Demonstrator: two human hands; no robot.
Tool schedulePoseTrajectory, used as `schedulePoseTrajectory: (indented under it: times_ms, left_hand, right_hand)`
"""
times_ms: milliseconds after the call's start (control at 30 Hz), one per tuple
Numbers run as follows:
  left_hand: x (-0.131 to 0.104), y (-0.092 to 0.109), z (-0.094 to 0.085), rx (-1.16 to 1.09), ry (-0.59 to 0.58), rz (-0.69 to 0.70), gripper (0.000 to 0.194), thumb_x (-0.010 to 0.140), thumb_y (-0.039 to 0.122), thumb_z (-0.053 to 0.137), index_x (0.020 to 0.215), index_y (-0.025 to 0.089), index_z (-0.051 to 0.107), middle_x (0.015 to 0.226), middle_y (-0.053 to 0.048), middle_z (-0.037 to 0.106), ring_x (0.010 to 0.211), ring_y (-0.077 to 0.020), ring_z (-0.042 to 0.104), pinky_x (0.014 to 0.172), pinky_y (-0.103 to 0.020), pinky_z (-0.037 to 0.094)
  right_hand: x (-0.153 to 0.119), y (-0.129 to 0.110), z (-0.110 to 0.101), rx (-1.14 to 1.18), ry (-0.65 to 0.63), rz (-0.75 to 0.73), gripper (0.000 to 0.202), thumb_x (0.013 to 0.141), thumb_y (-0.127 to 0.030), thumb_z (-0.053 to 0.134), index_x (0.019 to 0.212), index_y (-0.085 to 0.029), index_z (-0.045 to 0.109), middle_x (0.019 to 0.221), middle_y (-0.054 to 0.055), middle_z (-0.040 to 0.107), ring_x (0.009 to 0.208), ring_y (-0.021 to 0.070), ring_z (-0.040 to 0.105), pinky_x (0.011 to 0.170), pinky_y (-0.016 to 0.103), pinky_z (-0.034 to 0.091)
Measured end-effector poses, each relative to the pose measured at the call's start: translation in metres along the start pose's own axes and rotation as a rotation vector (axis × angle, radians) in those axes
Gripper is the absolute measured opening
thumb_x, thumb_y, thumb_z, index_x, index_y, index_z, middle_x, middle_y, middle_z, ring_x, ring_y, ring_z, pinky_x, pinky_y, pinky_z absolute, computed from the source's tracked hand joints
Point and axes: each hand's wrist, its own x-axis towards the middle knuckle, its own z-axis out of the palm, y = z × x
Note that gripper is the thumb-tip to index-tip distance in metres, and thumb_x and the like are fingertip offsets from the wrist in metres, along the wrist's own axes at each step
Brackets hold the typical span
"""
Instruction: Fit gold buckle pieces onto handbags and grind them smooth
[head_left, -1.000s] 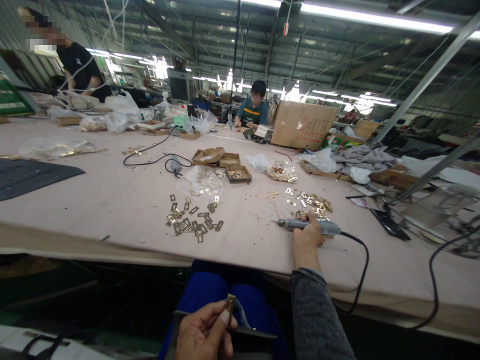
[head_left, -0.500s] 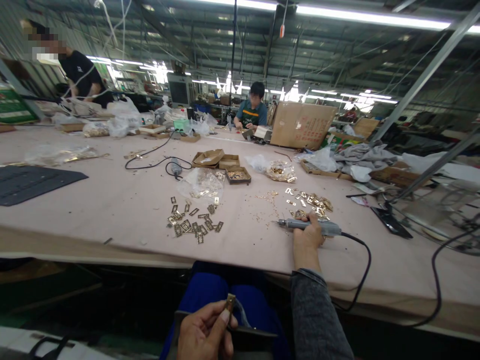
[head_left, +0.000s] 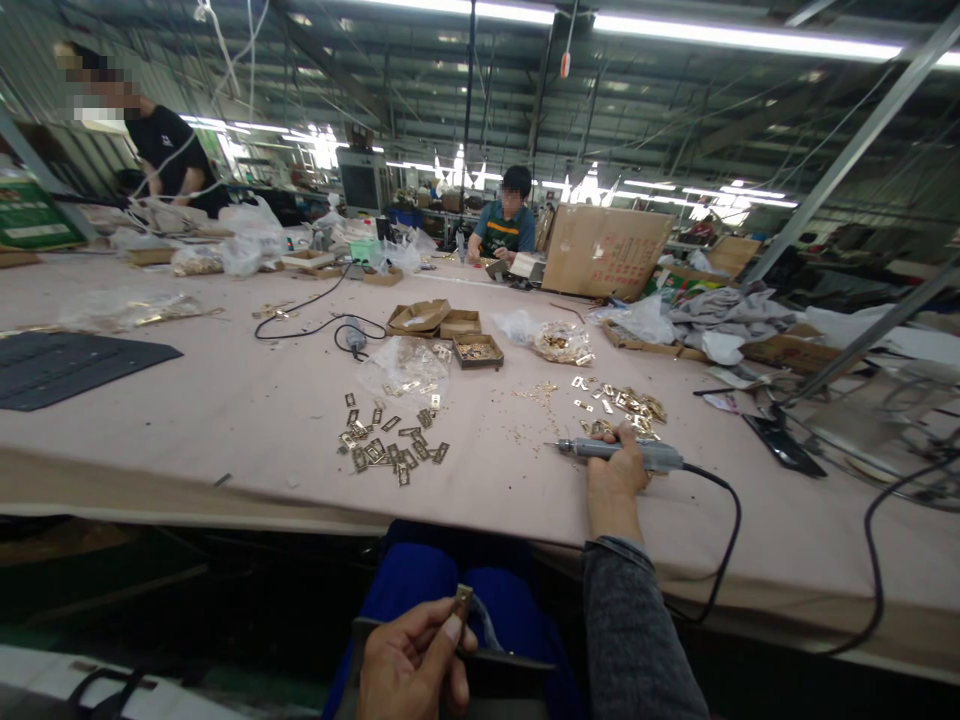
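Observation:
My left hand [head_left: 416, 660] is closed over my lap, pinching a small brass-coloured metal plate [head_left: 463, 601] between thumb and fingers. Beside the plate is a dark flat piece [head_left: 510, 661] lying across my knees; whether the two are joined I cannot tell. On the table to the right, my right hand [head_left: 619, 475] wraps round a grey electric screwdriver [head_left: 660, 454], its thin bit pointing left. Tiny screws [head_left: 541, 400] lie scattered beyond that tip. Behind the screwdriver is a pile of shiny gold metal plates [head_left: 637, 405]. Darker slotted plates [head_left: 394, 455] are spread left of centre.
A small box of tiny parts [head_left: 478, 351] and clear plastic bags [head_left: 409, 368] stand mid-table. The screwdriver's black cord [head_left: 733, 520] loops over the table's front edge. A dark board [head_left: 75, 370] lies at left, a cardboard box [head_left: 607, 250] farther back. Two people work across the table.
The view shifts very slightly, moving the table's left part a little to the right in the picture. Both hands keep their holds and stay nearly still.

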Motion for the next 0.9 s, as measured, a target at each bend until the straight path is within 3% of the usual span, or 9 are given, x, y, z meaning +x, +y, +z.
schedulePoseTrajectory:
  times_ms: [367,567,733,900]
  left_hand:
    - [0.003,-0.006,-0.003,0.005,-0.005,0.007,0.053,0.071,0.060,0.086,0.087,0.010,0.078,0.072,-0.010,0.072,0.034,-0.0094,0.052,0.035,-0.018,0.041]
    - [0.006,-0.010,-0.004,0.063,-0.056,0.002,0.050,0.080,0.057,0.079,0.090,0.008,0.075,0.072,-0.011,0.073,0.036,-0.0115,0.055,0.036,-0.020,0.044]
    - [0.002,-0.002,0.000,0.110,-0.070,-0.014,0.037,0.087,0.043,0.072,0.087,0.007,0.074,0.059,-0.008,0.068,0.036,-0.0122,0.055,0.038,-0.019,0.044]
    - [0.000,0.000,0.007,0.111,-0.019,-0.069,0.030,0.085,0.036,0.069,0.085,0.007,0.072,0.065,-0.009,0.071,0.036,-0.0126,0.056,0.036,-0.020,0.046]
  right_hand:
    - [-0.009,-0.007,0.002,0.009,-0.058,0.020,0.041,0.075,-0.018,0.081,0.081,-0.023,0.041,0.069,-0.010,0.050,0.052,0.0065,0.047,0.050,0.021,0.051]
    - [-0.032,-0.046,0.002,0.024,-0.218,0.082,0.035,0.076,-0.016,0.079,0.081,-0.020,0.044,0.073,-0.010,0.048,0.053,0.0036,0.047,0.061,0.022,0.054]
    - [-0.091,-0.085,-0.002,0.021,-0.378,0.155,0.026,0.075,-0.010,0.077,0.082,-0.016,0.052,0.077,-0.007,0.049,0.057,0.0037,0.046,0.061,0.023,0.052]
    - [-0.174,-0.098,-0.014,-0.141,-0.467,0.229,0.027,0.074,-0.009,0.079,0.083,-0.017,0.055,0.078,-0.005,0.050,0.060,0.0055,0.046,0.063,0.024,0.052]
